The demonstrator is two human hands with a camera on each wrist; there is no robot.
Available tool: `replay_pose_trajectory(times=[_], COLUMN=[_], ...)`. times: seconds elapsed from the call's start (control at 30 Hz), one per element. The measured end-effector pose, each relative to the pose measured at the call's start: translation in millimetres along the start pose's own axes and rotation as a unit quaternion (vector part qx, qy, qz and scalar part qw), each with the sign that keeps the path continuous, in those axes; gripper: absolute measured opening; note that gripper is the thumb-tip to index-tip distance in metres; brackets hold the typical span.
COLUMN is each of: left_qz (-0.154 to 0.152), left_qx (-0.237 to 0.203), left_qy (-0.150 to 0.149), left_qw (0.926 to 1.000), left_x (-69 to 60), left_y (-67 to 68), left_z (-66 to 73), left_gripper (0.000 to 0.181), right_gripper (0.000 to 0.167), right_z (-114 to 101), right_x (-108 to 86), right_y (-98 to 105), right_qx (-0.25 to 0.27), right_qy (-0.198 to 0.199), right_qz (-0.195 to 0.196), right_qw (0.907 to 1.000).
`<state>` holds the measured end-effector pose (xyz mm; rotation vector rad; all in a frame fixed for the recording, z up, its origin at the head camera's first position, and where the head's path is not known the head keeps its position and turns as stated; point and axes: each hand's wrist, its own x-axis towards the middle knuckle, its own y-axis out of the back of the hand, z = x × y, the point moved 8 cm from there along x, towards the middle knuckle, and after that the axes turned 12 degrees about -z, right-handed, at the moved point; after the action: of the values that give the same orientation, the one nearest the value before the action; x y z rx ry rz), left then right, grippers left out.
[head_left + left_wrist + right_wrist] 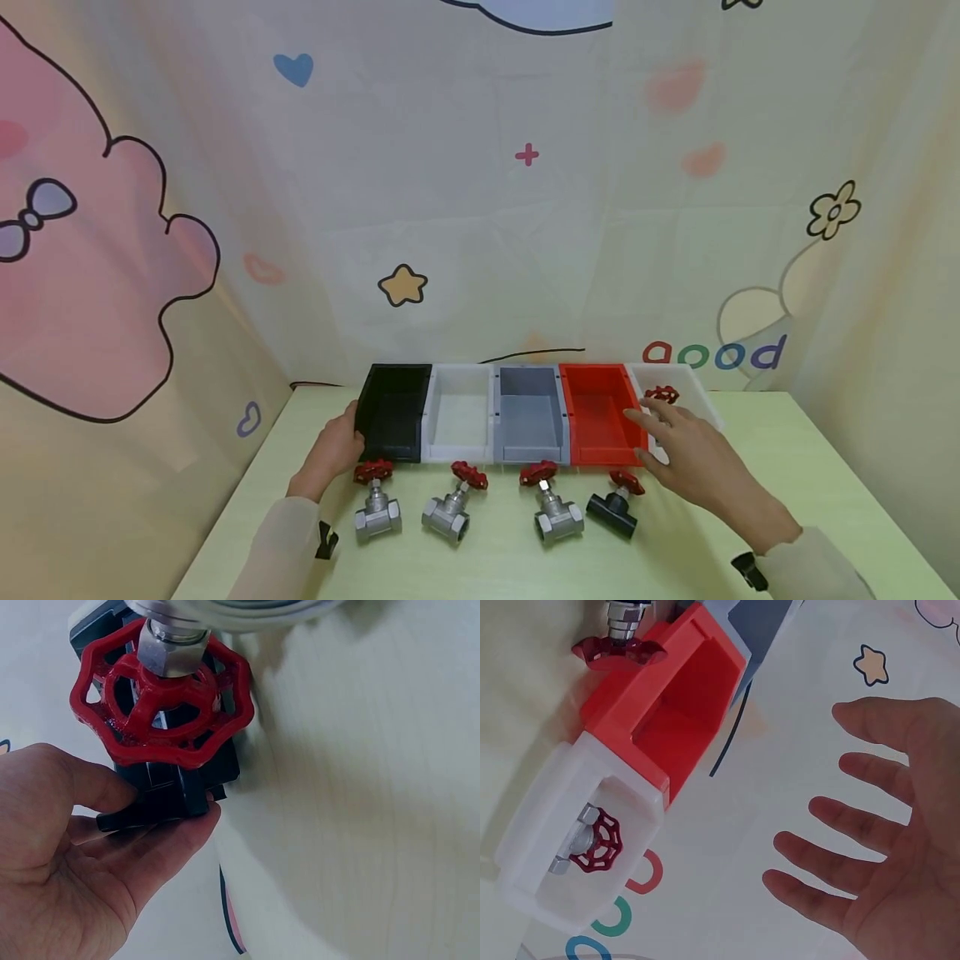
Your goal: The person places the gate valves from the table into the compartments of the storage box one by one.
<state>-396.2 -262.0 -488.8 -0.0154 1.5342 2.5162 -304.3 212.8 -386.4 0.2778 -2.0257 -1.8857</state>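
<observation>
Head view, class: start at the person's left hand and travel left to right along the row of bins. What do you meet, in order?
Left hand → black bin → first white bin → grey bin → red bin → second white bin, with a red-handled valve inside.

The black bin [393, 412] stands leftmost; the white rightmost bin [536, 814] holds a red-wheeled valve [589, 838].

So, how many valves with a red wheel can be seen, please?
5. On the table, before the bins, from left to right: first silver valve, second silver valve, third silver valve, black valve. The fifth valve is inside the far-right white bin.
</observation>
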Motion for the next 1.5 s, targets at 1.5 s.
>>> replay_pose_trajectory(times=[1.5], left_qz=[-0.002], left_qx=[-0.008], left_qy=[0.007], left_qw=[0.9999], left_x=[-0.3], left_y=[-0.7], left_z=[-1.4], left_gripper=[0.062], right_gripper=[0.053], right_z=[-27.3], right_x=[-12.0], right_y=[-72.6], right_qx=[0.075], right_qy=[-0.019], right_qz=[-0.141], right_qw=[0.987])
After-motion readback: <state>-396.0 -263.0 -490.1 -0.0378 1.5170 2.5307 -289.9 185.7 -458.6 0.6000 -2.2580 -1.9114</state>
